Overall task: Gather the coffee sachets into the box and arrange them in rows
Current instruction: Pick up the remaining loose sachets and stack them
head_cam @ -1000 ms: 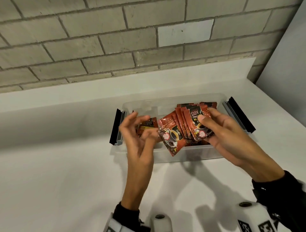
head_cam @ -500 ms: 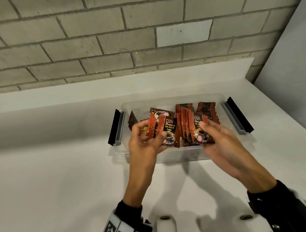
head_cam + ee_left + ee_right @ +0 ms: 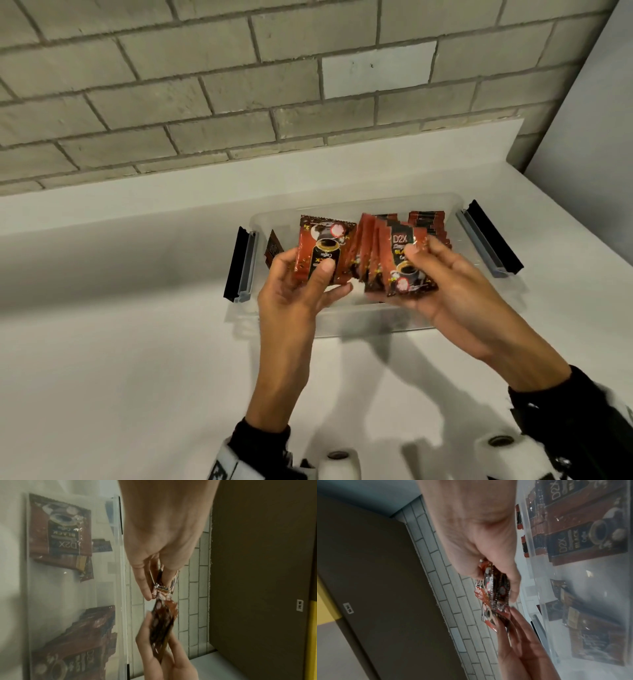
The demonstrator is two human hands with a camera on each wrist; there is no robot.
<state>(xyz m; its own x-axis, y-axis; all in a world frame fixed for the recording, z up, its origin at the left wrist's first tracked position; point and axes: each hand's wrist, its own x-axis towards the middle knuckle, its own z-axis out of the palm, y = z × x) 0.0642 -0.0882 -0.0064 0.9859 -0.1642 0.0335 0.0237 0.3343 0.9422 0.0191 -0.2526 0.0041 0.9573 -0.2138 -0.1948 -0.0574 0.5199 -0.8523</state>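
Since half second ago, left hand [image 3: 301, 291] flips its sachet [image 3: 322, 250] print upside-down above box [image 3: 342, 209]. Right hand [image 3: 455, 291] pinches fanned sachets [image 3: 394, 260], thumb on top, over box middle. Risk imo: loose fan slips, scatters onto finished row [image 3: 428, 222] at box right end.

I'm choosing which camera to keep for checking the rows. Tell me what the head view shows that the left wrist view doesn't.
Only the head view shows the right hand's fanned stack of sachets face-on, and both black latches of the box.

Only the left wrist view shows sachets lying flat seen through the box wall.

Both show the left hand pinching one sachet.
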